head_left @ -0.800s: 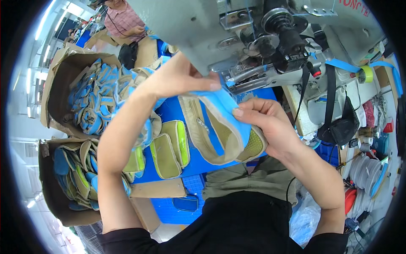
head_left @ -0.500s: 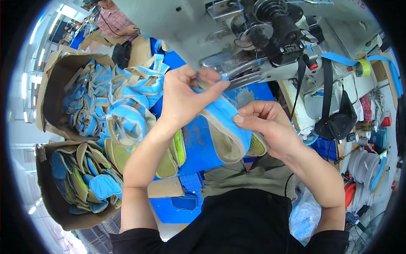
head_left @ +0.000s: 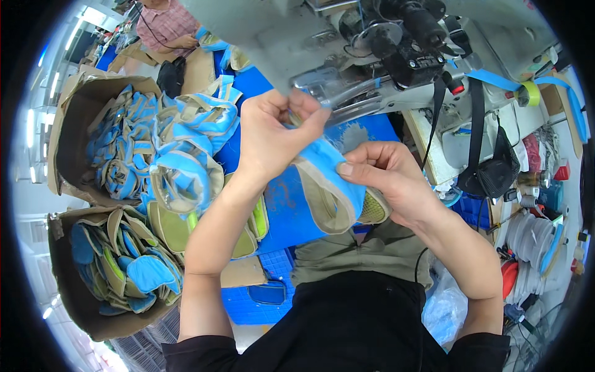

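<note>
A blue and beige fabric band (head_left: 339, 186), bent into a loop, is stretched between my two hands beneath the sewing machine (head_left: 248, 34). My left hand (head_left: 266, 133) pinches its far end close to the metal parts of the machine; those fingertips are partly blurred. With thumb and fingers, my right hand (head_left: 396, 180) grips the blue edge at the near end. An olive-green textured piece (head_left: 375, 209) shows just under the band by my right fingers, and its join to the band is hidden. Below lies the blue tabletop (head_left: 282, 208).
At left, a cardboard box (head_left: 65, 133) and a heap of blue-beige fabric strips (head_left: 186, 170) adjoin a second box (head_left: 68, 304) of padded sole-shaped pieces (head_left: 152, 273). Blue tape (head_left: 493, 79) and a black bag (head_left: 496, 173) hang at right. Another person (head_left: 166, 28) sits far left.
The whole view has shifted slightly. Both hands keep their grip on the fabric band, which stays in nearly the same place.
</note>
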`<state>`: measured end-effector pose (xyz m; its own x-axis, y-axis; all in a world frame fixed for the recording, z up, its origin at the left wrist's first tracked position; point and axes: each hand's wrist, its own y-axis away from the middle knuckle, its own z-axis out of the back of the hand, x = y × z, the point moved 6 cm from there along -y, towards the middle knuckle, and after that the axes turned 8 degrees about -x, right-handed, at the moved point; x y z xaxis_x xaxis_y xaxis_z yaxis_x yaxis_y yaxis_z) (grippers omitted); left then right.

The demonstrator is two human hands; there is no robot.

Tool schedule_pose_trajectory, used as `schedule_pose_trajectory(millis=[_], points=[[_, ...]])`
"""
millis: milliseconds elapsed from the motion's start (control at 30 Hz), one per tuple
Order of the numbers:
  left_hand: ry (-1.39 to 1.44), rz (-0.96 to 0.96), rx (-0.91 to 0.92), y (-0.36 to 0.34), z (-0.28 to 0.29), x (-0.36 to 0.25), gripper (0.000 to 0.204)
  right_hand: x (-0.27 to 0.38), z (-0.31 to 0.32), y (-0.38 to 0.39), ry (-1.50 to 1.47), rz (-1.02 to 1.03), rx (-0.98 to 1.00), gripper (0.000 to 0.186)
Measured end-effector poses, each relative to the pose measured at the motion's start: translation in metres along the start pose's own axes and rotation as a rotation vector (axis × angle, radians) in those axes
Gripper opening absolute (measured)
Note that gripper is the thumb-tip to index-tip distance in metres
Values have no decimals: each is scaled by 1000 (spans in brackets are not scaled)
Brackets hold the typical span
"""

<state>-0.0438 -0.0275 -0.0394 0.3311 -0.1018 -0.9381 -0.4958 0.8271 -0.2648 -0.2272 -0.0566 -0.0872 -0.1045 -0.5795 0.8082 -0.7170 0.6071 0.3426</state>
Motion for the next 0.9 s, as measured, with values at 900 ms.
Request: schedule_pose_trajectory(millis=[900], points=[[254,244,25,12,-4,22,12,-3,2,5,-3,-31,8,12]])
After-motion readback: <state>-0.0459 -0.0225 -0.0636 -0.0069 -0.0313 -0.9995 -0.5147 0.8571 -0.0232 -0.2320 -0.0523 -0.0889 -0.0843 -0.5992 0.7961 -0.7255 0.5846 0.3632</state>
